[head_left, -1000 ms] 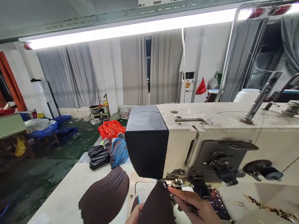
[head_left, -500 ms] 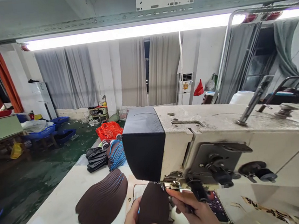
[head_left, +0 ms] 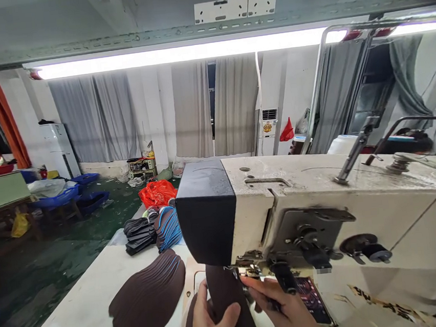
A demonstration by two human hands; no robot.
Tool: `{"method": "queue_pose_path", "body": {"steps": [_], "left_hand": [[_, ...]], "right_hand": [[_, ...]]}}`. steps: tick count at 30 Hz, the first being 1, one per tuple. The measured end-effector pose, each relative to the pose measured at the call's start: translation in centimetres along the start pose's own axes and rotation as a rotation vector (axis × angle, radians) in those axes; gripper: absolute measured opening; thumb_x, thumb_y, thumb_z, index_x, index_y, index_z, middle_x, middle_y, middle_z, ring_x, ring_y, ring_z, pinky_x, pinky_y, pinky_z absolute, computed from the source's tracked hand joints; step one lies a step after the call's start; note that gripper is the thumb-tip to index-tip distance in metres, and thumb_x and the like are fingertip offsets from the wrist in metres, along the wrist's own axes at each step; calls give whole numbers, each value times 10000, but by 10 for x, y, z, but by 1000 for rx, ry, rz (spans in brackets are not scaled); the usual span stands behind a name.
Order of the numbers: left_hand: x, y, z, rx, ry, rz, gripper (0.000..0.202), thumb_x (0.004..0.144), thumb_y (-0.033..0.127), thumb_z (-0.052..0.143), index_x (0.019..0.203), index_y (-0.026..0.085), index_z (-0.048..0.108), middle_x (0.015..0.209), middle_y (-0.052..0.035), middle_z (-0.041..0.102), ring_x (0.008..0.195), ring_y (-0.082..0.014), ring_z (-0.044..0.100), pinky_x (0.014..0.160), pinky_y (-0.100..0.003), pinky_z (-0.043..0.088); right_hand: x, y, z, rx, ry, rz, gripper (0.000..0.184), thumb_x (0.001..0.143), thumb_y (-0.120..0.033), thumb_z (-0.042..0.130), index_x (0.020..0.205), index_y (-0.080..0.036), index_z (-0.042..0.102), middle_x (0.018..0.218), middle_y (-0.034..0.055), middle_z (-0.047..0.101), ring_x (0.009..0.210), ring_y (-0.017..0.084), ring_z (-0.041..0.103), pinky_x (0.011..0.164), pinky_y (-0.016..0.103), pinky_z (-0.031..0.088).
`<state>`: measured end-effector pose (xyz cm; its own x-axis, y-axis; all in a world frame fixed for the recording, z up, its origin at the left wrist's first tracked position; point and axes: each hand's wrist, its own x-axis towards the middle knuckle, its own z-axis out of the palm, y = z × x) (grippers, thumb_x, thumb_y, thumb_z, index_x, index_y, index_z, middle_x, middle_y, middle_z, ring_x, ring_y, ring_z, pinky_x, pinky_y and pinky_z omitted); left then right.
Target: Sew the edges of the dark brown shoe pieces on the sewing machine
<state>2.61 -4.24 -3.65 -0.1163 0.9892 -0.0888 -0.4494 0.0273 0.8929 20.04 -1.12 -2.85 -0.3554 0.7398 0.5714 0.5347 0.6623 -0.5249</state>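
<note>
Held a dark brown, flat, curved piece of sheet material (head_left: 224,289) directly below the black, box-shaped end cover (head_left: 209,231) of a cream metal sewing machine (head_left: 313,190), up against the small, shiny metal parts (head_left: 249,271) under that cover. Had the left hand (head_left: 215,318) partly closed round the piece's left side, with the thumb on top. Placed the right hand (head_left: 288,308) below and to the right of the cover, half curled, with the forefinger stretched to the piece's right edge; seemed also to tuck in a narrow, dark object (head_left: 273,306), but could not tell what or how firmly. Appeared, on judgement, to be guiding the edge through the machine. Probably called next for gentle turning along the curve, with fingertips clear of the metal. Had a fanned stack of dark brown pieces (head_left: 150,298) lying left of and below the cover.
</note>
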Motion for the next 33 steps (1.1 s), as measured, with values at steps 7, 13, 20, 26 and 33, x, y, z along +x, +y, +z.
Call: {"method": "queue_pose_path", "body": {"steps": [7, 13, 20, 26, 33], "left_hand": [[-3, 10, -5, 65, -100, -143, 831, 516, 488, 824, 1186, 196, 428, 788, -62, 725, 574, -186, 666, 413, -199, 446], [2, 49, -9, 134, -288, -240, 669, 561, 285, 813, 1148, 189, 507, 766, -21, 686, 464, -94, 580, 378, -158, 398], [21, 60, -10, 161, -350, -228, 512, 590, 165, 755, 1068, 167, 572, 699, 6, 668, 479, -69, 551, 397, -141, 369], [33, 51, -8, 98, -276, -180, 411, 602, 226, 779, 951, 138, 579, 784, -58, 718, 658, -153, 660, 530, -216, 473], [24, 27, -4, -149, -135, -89, 414, 646, 192, 780, 996, 149, 565, 857, -48, 713, 659, -112, 653, 514, -170, 472]], "right_hand": [[2, -6, -2, 56, -19, 42, 320, 853, -205, 541, 1133, -249, 689, 887, 36, 764, 695, 149, 718, 632, 177, 567], [4, -13, -3, 92, 14, 66, 304, 883, -281, 505, 1105, -231, 707, 651, 15, 700, 504, 116, 646, 514, 166, 537], [1, -4, 1, 108, -21, 56, 315, 896, -258, 493, 1147, -233, 683, 683, 19, 706, 526, 116, 652, 554, 180, 541], [2, -7, 2, 140, -14, 123, 310, 882, -261, 500, 1117, -254, 702, 671, -3, 706, 562, 117, 667, 582, 178, 552], [2, -10, 1, 167, -21, 149, 302, 900, -328, 505, 1114, -251, 705, 673, 4, 726, 539, 132, 675, 591, 206, 548]]}}
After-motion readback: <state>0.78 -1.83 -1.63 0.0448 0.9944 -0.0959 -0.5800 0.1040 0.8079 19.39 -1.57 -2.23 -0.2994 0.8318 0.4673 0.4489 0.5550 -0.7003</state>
